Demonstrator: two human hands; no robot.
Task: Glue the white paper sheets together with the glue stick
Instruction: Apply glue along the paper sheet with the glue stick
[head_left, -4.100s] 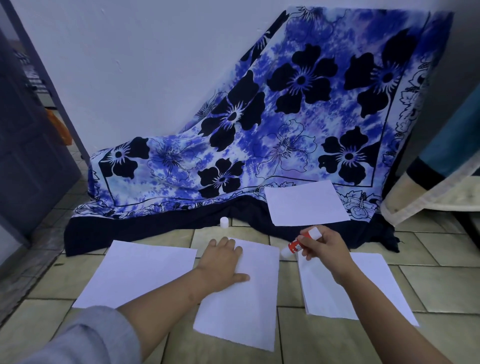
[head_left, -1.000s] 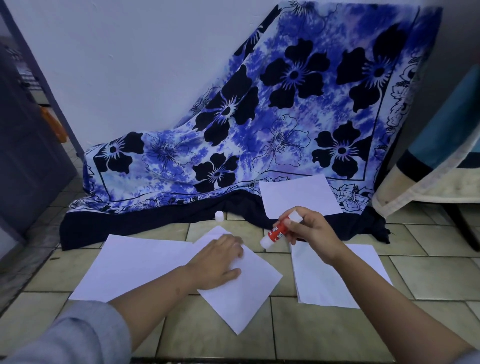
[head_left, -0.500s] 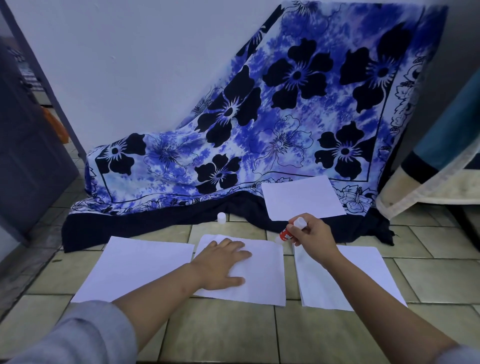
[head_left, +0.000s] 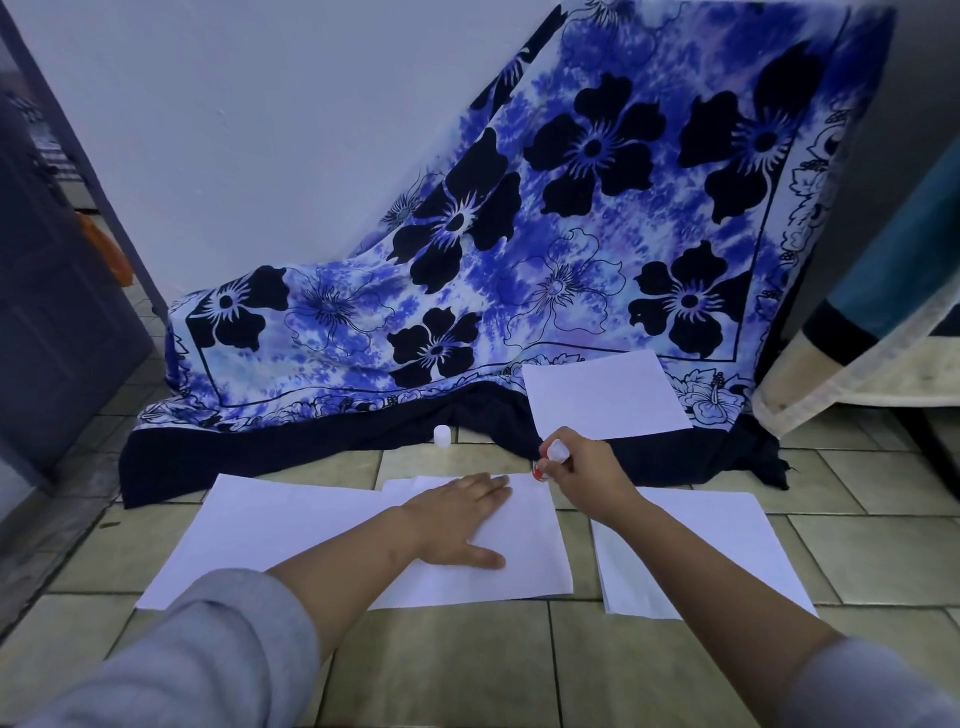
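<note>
A white left sheet (head_left: 270, 525) lies on the floor (head_left: 467, 665), to the left of the left grip (head_left: 457, 525). This grip is open. Its flat fingers press down on the middle sheet (head_left: 524, 556) to hold it in place. I cannot tell if the middle sheet lies over the edge of the left sheet or only touches it.

A small white cap (head_left: 442, 435) stands on the floor, past the fingertips of the left grip.

The right grip (head_left: 582, 470) has its fingers curled around the glue stick (head_left: 555, 451). The stick points down. Its tip seems to sit at the far right corner of the middle sheet, just beside the left grip's fingertips.

I think this is the gluing step: glue is about to go on along the far edge. Next, the right grip should rub the stick along that edge while the left grip keeps the paper from sliding.

The right sheet (head_left: 727, 545) lies under the right arm, near the right grip. A far sheet (head_left: 602, 395) rests on the blue flower cloth (head_left: 519, 260), just past the right grip.

The stick has a red label, but its words are too small to read.
</note>
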